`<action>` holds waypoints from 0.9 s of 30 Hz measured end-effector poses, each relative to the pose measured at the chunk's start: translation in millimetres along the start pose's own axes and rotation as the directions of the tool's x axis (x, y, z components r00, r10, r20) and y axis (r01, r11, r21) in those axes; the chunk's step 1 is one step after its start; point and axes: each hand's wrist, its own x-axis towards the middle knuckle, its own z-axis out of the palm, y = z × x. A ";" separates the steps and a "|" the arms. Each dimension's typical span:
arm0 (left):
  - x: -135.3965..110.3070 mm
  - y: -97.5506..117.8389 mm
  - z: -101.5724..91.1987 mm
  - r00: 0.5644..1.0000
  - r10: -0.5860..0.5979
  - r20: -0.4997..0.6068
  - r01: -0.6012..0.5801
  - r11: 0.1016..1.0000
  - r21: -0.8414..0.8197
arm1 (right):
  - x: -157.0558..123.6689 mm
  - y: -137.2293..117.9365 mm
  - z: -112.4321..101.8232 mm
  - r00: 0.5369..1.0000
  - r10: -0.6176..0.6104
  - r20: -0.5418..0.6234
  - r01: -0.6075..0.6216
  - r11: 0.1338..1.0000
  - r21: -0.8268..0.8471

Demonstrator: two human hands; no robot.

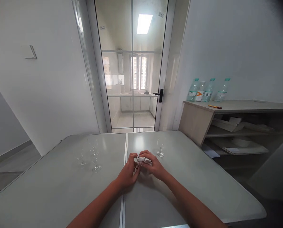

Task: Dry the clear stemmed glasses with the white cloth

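Observation:
My left hand and my right hand meet over the middle of the table, just right of its seam. Bunched in the fingers of my right hand is a white cloth. My left hand is closed around a small clear glass, of which little more than a glint shows, and the cloth presses against it. A clear stemmed glass stands upright just beyond my right hand. Left of my hands, several similar stemmed glasses stand in a loose group.
The pale table reaches up to a glass door with a black handle. At right, a wooden shelf unit carries several plastic bottles and a brush-like orange stick. Trays lie on its lower shelves.

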 end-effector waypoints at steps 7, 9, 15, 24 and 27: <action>1.0 -1.7 0.9 1.000 0.012 -0.009 -0.012 1.000 0.014 | 3.1 12.6 0.7 0.927 0.375 -0.021 -0.279 0.724 0.631; 2.4 -3.2 1.4 0.997 -0.039 -0.067 0.038 0.999 -0.013 | 4.9 12.1 2.1 0.926 0.377 -0.014 -0.265 0.677 0.686; 5.9 -6.9 3.6 0.975 -0.176 -0.135 0.162 0.981 -0.109 | 4.0 12.8 11.5 0.931 0.365 0.003 -0.276 0.699 0.660; 10.8 5.6 -2.8 0.979 -0.126 -0.163 0.123 0.992 -0.025 | 2.5 -1.2 11.7 0.939 0.341 0.040 -0.279 0.689 0.669; 11.0 6.1 -1.5 0.980 -0.143 -0.140 0.138 0.989 -0.044 | 0.8 1.1 12.6 0.945 0.323 0.038 -0.267 0.703 0.660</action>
